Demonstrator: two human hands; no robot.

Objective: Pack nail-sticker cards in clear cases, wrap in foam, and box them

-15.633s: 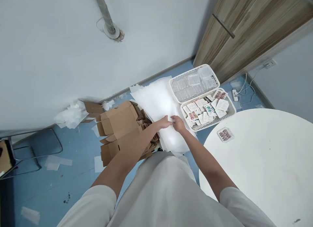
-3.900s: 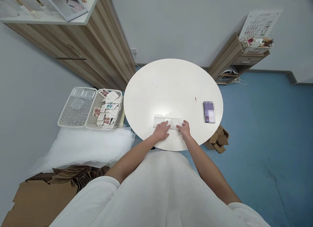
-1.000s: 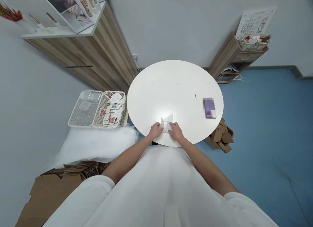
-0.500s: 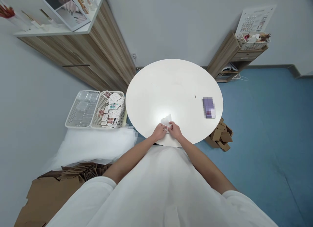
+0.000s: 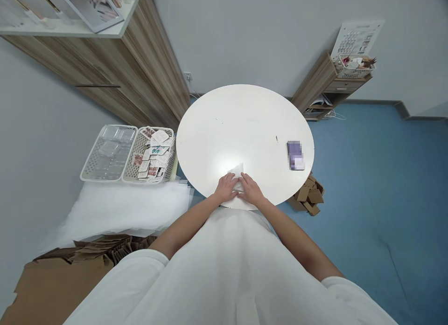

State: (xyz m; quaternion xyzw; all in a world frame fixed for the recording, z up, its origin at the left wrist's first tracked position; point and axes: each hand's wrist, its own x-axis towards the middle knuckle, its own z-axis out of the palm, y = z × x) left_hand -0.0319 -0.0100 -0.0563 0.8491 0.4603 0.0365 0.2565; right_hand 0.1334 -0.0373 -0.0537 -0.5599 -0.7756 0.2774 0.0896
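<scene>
A small folded piece of thin white sheet material (image 5: 238,187) lies on the white oval table (image 5: 245,110) near its front edge. From the left, my left hand (image 5: 226,187) rests on it with fingers stretched forward and thumb pointing inward. My right hand (image 5: 250,188) lies over its right side, fingers extended and thumb toward the other hand. Both palms face down, and the thumbs come close together at the sheet. A pointed corner of the sheet sticks out beyond my fingertips. Whether anything is wrapped inside cannot be seen.
A pixelated purple item (image 5: 296,155) lies at the table's right. Left stand a basket of printed cards (image 5: 154,157), a basket of clear plastic boxes (image 5: 110,152), a stack of white sheets (image 5: 129,203) and flattened cardboard (image 5: 63,278). Cardboard pieces (image 5: 308,194) sit on the floor right.
My fingers have gone from pinching the white sheet to lying flat and stretched over it. The view has shifted slightly.
</scene>
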